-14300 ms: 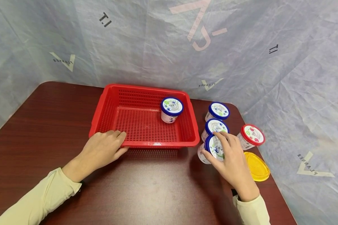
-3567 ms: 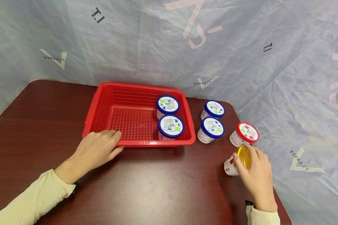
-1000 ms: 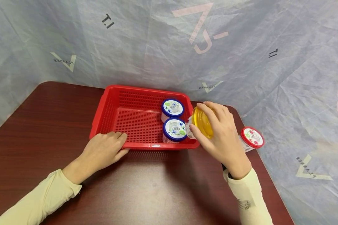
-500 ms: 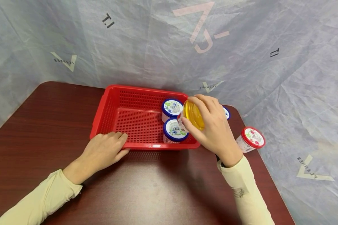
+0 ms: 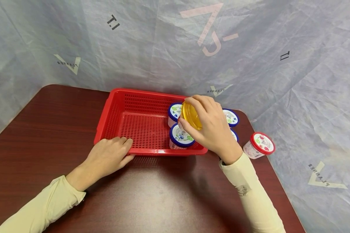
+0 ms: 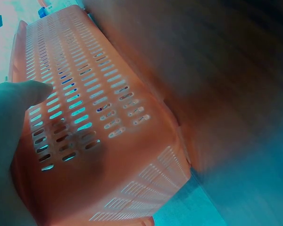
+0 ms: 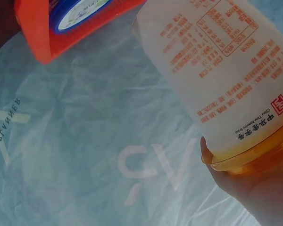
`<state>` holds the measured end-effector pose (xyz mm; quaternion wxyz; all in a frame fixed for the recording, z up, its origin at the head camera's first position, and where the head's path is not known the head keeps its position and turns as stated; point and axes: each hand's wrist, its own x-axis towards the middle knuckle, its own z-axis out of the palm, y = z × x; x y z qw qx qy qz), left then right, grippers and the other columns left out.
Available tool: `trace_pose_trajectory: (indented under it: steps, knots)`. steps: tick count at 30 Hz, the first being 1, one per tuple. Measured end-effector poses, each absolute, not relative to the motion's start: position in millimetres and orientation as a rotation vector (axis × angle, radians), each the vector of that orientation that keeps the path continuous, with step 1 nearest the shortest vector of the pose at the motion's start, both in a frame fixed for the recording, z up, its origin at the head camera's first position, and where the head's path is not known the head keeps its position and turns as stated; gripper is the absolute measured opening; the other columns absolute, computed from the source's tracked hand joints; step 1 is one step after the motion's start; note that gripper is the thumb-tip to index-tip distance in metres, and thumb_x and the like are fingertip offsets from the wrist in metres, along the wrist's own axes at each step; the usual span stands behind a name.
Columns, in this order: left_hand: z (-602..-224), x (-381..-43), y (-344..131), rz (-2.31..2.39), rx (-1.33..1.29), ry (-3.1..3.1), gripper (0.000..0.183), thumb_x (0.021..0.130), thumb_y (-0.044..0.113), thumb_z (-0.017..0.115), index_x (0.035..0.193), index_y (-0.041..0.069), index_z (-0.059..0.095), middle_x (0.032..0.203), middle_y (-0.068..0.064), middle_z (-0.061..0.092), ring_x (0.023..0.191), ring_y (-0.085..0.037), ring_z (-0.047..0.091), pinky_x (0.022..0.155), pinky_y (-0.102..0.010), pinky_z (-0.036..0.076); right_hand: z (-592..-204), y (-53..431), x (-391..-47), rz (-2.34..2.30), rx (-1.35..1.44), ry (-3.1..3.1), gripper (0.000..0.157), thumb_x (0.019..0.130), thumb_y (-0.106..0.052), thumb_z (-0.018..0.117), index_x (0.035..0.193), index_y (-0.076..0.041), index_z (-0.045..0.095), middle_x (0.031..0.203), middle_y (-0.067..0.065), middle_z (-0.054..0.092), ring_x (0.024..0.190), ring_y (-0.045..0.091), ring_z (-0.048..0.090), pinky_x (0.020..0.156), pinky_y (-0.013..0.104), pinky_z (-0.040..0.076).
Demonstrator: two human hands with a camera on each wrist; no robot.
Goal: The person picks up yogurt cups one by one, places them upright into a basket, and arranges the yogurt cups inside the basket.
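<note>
Yellow-lidded tub held over the right side of the red basket
The fingers of the right hand clamp its tilted lid above two blue-lidded tubs; the left hand has its fingers curled over the basket's near rim, toward the left.

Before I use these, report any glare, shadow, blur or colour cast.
Head: pale glare and soft shadow on the dark reddish wood-grain table; left wrist: strong colour cast, the red perforated plastic basket looking orange, right side dark and blurred; right wrist: bluish cast over the wrinkled grey fabric backdrop, small print on the white plastic cup soft.
</note>
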<state>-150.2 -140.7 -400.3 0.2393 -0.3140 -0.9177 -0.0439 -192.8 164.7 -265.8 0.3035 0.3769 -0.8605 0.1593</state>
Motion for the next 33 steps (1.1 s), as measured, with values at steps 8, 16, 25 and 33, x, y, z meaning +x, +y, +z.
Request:
trace_pose_trajectory:
  steps: [8,16,25,33]
  knots:
    - [-400.9,-150.8,-142.0,-0.117,-0.866,-2.488,0.041,0.077,0.034,0.082,0.094,0.001,0.065,0.072,-0.008,0.061,0.057,-0.025,0.061,0.041,-0.035,0.045,-269.7,157.2,-202.1,0.418,1.020,-2.287,0.051,0.091,-0.043,0.063,0.128,-0.008,0.059,0.125,0.010,0.060,0.118,0.027,0.053,0.091,0.047,0.042]
    - [-402.1,-150.4,-142.1,-0.112,-0.863,-2.497,0.041,0.077,0.034,0.081,0.094,0.001,0.065,0.073,-0.008,0.062,0.057,-0.025,0.061,0.041,-0.035,0.045,-270.1,149.1,-209.3,0.398,1.047,-2.288,0.051,0.092,-0.043,0.062,0.128,-0.007,0.059,0.125,0.011,0.060,0.118,0.027,0.053,0.094,0.047,0.043]
    - [-402.1,-150.2,-141.8,-0.116,-0.861,-2.494,0.040,0.077,0.034,0.081,0.093,0.002,0.064,0.072,-0.008,0.061,0.055,-0.024,0.059,0.040,-0.034,0.043,-270.8,140.6,-217.3,0.370,1.077,-2.293,0.050,0.093,-0.042,0.061,0.129,-0.008,0.058,0.126,0.010,0.059,0.120,0.027,0.052,0.096,0.047,0.042]
    - [-401.5,-150.5,-141.6,-0.126,-0.862,-2.487,0.039,0.077,0.033,0.081,0.093,0.002,0.064,0.071,-0.007,0.060,0.055,-0.023,0.058,0.040,-0.034,0.043,-274.3,134.8,-226.5,0.359,1.101,-2.327,0.049,0.095,-0.043,0.059,0.129,-0.008,0.058,0.126,0.009,0.058,0.120,0.026,0.051,0.095,0.045,0.042]
